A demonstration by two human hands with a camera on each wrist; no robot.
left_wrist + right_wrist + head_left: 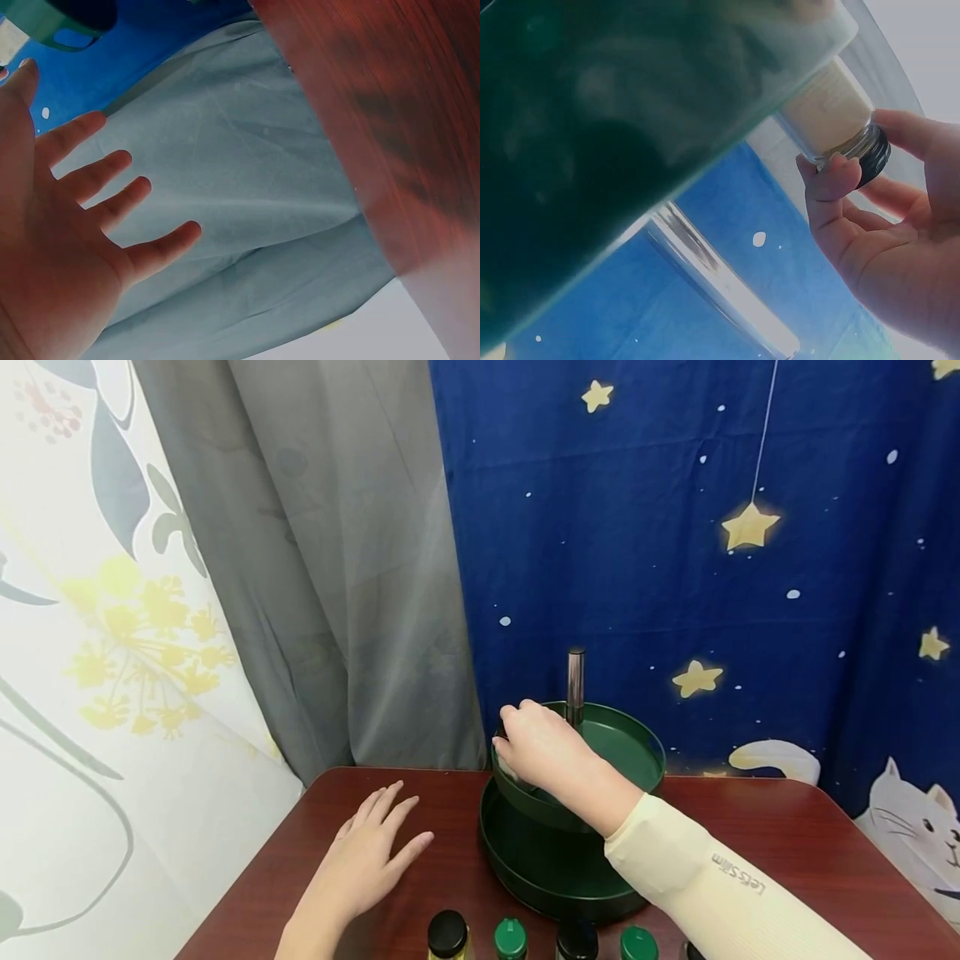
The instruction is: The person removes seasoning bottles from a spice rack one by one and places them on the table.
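My right hand (546,750) reaches over the left side of the upper tier (628,750) of a round, dark green two-tier tray. In the right wrist view its fingers and thumb pinch the black lid of a clear glass spice jar (829,112) with pale contents. The lower end of the jar sits behind the tier's wall, so I cannot tell whether it touches the bottom. To the left of the tray, my left hand (367,852) hovers over the table with fingers spread and nothing held; its palm (67,247) shows in the left wrist view.
A shiny metal post (575,685) rises from the tray, above its wider lower tier (555,870). Along the near edge of view stand several bottles, among them a black-capped one (447,933) and a green-capped one (511,937). Curtains hang behind the reddish-brown table (742,827).
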